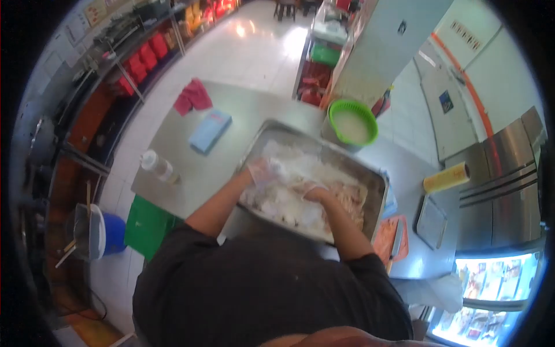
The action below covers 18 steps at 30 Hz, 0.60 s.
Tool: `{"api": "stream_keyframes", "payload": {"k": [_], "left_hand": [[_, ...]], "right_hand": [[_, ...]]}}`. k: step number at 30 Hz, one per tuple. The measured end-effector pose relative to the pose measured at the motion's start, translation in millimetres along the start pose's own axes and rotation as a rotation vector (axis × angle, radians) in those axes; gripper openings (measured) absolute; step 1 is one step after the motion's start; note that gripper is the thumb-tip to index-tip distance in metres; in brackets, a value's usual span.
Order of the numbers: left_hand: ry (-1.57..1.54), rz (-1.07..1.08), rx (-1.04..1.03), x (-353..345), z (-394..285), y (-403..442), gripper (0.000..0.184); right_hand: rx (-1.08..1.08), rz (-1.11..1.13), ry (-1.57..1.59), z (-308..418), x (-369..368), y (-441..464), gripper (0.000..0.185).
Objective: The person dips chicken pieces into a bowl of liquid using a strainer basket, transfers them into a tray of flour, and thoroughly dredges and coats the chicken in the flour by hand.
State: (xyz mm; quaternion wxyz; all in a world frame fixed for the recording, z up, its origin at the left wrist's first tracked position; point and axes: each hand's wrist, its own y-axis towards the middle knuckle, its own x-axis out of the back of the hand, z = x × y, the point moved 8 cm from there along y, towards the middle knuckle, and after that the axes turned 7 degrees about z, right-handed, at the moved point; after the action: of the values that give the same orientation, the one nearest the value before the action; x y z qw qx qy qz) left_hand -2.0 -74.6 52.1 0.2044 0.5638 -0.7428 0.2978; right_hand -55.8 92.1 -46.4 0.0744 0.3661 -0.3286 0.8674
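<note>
A large metal tray (378,202) stands on the table in front of me, holding white powder (295,156) that looks like flour. Pale, lumpy food pieces (350,202) lie at its right side, their kind unclear. My left hand (264,172), in a thin clear glove, is down in the powder at the tray's left part. Also gloved, my right hand (316,192) reaches into the middle of the tray, beside the pale pieces. The fingers of both hands blur into the white powder, so what they grip, if anything, is hidden.
On the steel table (231,95) are a squeeze bottle (159,166), a blue packet (210,130) and a red cloth (193,96). A green basket (352,122) stands behind the tray. Rightward lie a knife (397,238) on a red board (381,243), a film roll (446,177) and a small tray (432,222).
</note>
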Motion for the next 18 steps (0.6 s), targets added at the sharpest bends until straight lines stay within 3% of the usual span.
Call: {"api": "stream_keyframes", "payload": {"k": [1, 3, 6, 9, 12, 14, 15, 17, 18], "left_hand": [[0.114, -0.087, -0.113, -10, 36, 20, 0.044], [0.019, -0.146, 0.078, -1, 53, 23, 0.047], [0.26, 0.0, 0.117, -6, 25, 34, 0.05], [0.586, 0.175, 0.209, -38, 52, 65, 0.054], [0.752, 0.354, 0.161, -63, 43, 69, 0.059], [0.18, 0.525, 0.281, -94, 96, 100, 0.055], [0.181, 0.527, 0.28, -91, 96, 98, 0.055], [0.134, 0.421, -0.008, -73, 68, 93, 0.048], [0.134, 0.424, -0.007, -72, 58, 85, 0.048]], "right_hand": [[-0.028, -0.006, -0.055, -2, -13, -1, 0.058], [-0.121, 0.083, 0.161, -19, -36, 2, 0.067], [-0.123, 0.166, 0.135, 3, -23, -17, 0.063], [-0.09, 0.215, 0.135, 13, 5, -26, 0.059], [-0.003, 0.196, 0.146, 33, 14, -38, 0.059], [0.046, 0.164, 0.171, 45, 18, -39, 0.06], [0.029, 0.169, 0.126, 46, 15, -37, 0.061], [0.01, 0.175, 0.088, 39, 6, -34, 0.063], [-0.003, 0.243, 0.027, 30, -4, -30, 0.064]]}}
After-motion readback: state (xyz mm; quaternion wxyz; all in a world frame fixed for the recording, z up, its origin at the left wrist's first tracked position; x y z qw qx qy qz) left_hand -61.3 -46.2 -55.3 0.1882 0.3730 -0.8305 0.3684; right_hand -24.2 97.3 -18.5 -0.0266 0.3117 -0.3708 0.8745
